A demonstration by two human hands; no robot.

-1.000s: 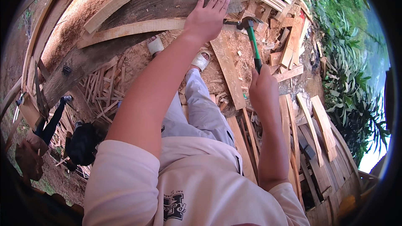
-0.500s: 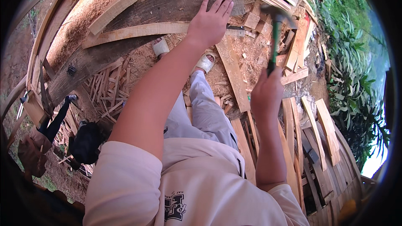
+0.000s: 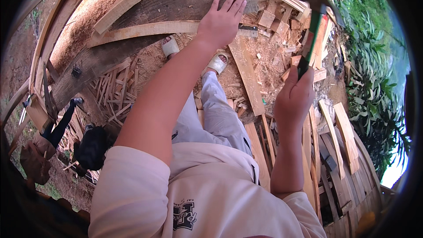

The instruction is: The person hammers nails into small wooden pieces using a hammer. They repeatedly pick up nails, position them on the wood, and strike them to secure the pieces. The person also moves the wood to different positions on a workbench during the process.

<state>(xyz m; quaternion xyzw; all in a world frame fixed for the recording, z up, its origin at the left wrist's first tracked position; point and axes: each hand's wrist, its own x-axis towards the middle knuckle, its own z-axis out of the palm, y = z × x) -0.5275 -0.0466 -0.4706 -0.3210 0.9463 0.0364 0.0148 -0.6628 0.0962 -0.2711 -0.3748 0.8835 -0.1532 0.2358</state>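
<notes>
My left hand lies with fingers spread on a dark weathered board. Its palm side covers the end of a pale curved-looking wood strip, so the exact contact there is hidden. Just past the wrist side, a small dark piece shows at the strip's end. Raised on the right, my right hand is closed around the grip of a claw hammer with a green and black handle and a dark metal head. The hammer head is up in the air, apart from the board.
Wood offcuts and shavings cover the ground ahead. A plank lies beside my feet, and more planks lie at right. Thin sticks are heaped at left, near another person. Green plants border the right.
My right hand has shifted right and slightly down, and the hammer has swung right with its head tilting outward. My left hand stays on the board.
</notes>
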